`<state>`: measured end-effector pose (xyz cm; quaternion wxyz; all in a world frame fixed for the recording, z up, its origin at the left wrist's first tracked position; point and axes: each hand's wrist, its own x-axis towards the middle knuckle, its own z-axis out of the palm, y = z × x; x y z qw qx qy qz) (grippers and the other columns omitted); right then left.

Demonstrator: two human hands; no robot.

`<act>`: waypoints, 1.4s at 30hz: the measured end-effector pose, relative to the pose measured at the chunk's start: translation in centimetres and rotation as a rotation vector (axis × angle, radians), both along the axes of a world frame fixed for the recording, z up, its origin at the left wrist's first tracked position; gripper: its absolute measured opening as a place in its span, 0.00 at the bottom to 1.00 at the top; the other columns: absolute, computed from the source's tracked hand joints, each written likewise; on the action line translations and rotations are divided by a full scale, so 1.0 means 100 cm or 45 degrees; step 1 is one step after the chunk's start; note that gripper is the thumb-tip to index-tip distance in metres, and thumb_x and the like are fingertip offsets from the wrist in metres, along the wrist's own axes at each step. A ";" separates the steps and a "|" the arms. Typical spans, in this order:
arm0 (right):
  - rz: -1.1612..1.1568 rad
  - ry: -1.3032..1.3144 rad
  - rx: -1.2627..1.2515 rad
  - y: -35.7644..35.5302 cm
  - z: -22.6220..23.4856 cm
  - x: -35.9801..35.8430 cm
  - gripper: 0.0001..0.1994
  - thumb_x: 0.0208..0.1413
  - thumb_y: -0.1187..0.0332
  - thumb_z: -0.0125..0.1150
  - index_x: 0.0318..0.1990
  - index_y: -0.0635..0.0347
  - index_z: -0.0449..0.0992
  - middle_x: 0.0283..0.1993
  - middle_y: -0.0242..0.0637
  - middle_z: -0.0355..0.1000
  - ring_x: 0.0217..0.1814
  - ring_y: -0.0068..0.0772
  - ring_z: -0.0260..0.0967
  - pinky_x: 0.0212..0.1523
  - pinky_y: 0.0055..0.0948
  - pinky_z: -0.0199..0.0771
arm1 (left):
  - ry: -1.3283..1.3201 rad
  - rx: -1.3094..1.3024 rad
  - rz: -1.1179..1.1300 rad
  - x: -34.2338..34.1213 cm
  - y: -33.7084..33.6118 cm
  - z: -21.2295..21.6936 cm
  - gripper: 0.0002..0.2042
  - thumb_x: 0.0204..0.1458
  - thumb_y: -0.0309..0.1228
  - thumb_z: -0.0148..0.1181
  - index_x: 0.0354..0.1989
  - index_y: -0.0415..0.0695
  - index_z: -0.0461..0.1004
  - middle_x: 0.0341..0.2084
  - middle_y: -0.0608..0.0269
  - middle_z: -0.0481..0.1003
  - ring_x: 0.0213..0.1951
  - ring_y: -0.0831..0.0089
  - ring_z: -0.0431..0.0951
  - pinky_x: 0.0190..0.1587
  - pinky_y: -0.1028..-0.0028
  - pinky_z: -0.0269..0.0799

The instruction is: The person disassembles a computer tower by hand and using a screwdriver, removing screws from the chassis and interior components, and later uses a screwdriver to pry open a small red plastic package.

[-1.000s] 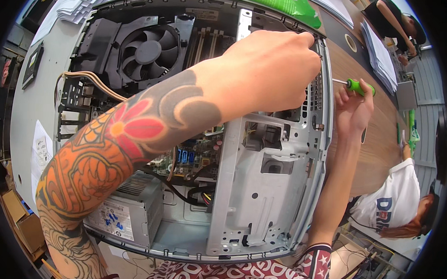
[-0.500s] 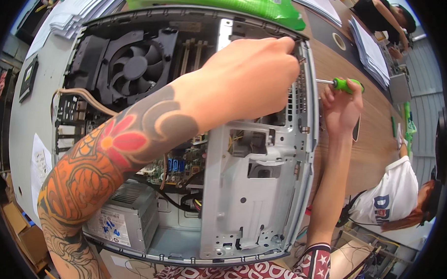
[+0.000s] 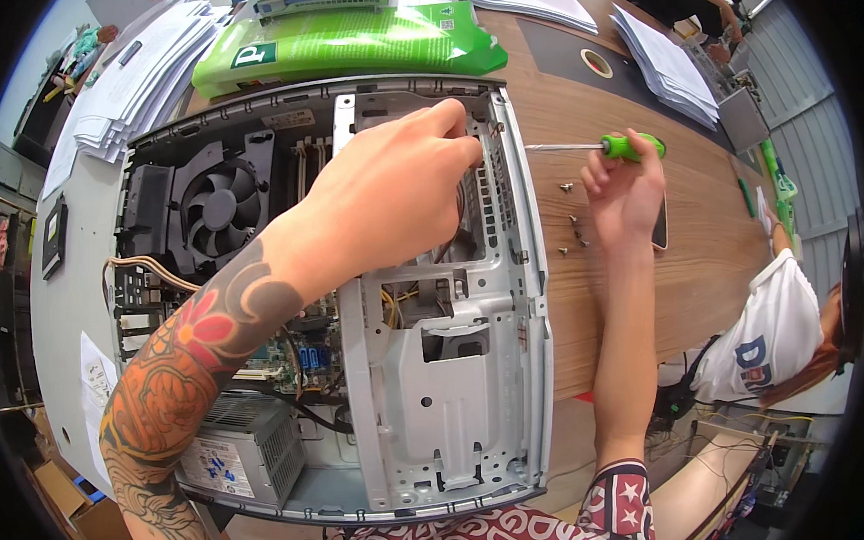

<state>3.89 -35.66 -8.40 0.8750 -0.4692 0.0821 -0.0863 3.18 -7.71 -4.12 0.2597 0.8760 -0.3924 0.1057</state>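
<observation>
An open desktop computer case (image 3: 409, 374) lies in front of me, with a black fan (image 3: 227, 209), a circuit board and a boxy power supply (image 3: 283, 455) inside. My left hand (image 3: 402, 188), on a tattooed arm, reaches across to the upper part of the metal drive bay. Its fingers are curled, and the back of the hand hides what they grip. To the right of the case, my right hand (image 3: 630, 196) holds a green-handled screwdriver (image 3: 615, 147) between thumb and fingers. The screwdriver's shaft points left, its tip close to the case's right side.
Several loose screws (image 3: 565, 187) lie on the wooden table beside the case. A green plastic bag (image 3: 354, 41) sits behind it. Paper stacks (image 3: 672, 74) and a tape roll (image 3: 596, 63) lie farther back. At right is another person's white sleeve (image 3: 768, 329).
The view has shifted, so the case appears lower and further left. The screwdriver has backed away from the case's side, showing more of its shaft. Loose screws now show beside my right hand.
</observation>
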 end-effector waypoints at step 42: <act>0.261 0.054 -0.100 -0.001 -0.011 0.003 0.13 0.61 0.56 0.61 0.32 0.55 0.72 0.26 0.27 0.68 0.20 0.20 0.59 0.23 0.25 0.55 | 0.050 0.016 -0.036 -0.003 -0.006 0.009 0.19 0.47 0.16 0.52 0.48 0.42 0.78 0.38 0.56 0.73 0.36 0.54 0.77 0.39 0.60 0.73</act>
